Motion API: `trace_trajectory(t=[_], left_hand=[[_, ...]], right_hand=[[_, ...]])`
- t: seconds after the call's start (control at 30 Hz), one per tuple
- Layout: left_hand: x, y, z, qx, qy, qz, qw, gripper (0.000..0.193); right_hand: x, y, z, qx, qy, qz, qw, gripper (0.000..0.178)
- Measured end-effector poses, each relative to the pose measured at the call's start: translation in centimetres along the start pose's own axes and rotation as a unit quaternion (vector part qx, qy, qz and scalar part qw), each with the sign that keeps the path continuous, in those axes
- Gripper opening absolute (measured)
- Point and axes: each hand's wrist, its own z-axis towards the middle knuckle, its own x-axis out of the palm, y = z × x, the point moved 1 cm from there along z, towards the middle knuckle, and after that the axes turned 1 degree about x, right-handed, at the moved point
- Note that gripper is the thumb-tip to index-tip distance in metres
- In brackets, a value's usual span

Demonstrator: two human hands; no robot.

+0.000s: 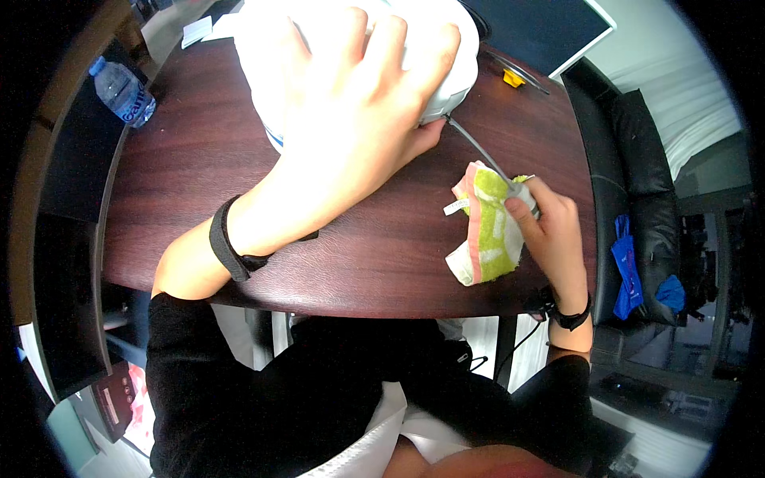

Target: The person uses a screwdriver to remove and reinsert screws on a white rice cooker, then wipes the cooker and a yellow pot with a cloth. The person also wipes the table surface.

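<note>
Head view, left grip (pixel 351 107) wide on appliance (pixel 416 14), right grip (pixel 555 227) holding cord (pixel 480 149), bare tabletop (pixel 366 275) along near edge

From where I stand, the desk (pixel 382 255) shows a dark reddish brown with a streaky wood grain. The rounded appliance (pixel 263 72) is bright white with a thin blue line low on its side, and its cord (pixel 478 147) is grey. The towel (pixel 494 239) mixes lime green with white patches, edged by a salmon-pink band. The bottle (pixel 123 94) is clear, with a blue cap and dark blue lettering. A little bright yellow object (pixel 512 78) stands out, while the sofa (pixel 649 143) is black and the bag (pixel 627 271) vivid blue.
</note>
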Motion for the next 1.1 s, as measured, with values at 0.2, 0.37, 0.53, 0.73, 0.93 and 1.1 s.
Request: trace_trajectory(t=[0.2,0.37,0.53,0.73,0.93,1.1], left_hand=[[-4.1,-0.4,1.4,-0.04,0.153,-0.113,0.981,0.081],[-3.9,-0.6,1.1,-0.052,0.204,-0.125,0.97,0.082],[-3.5,-0.6,1.4,-0.058,0.188,-0.119,0.973,0.087],[-3.2,-0.3,1.1,-0.052,0.196,-0.117,0.972,0.089],[-1.4,0.1,0.5,-0.012,0.094,-0.026,0.995,0.084],[-2.5,-0.5,1.1,-0.015,0.101,-0.055,0.993,0.078]], right_hand=[[-0.1,-1.0,1.4,-0.046,0.05,-0.026,0.997,0.025],[2.8,-2.6,0.6,0.056,0.238,0.324,0.914,0.038],[4.9,-2.8,-0.5,0.091,0.362,0.605,0.703,0.055],[3.7,-2.5,-0.3,0.085,0.224,0.43,0.87,0.038],[1.5,-0.4,-0.3,0.011,0.033,0.107,0.994,0.027],[3.3,-0.9,-0.8,0.112,0.177,0.296,0.932,0.038]])
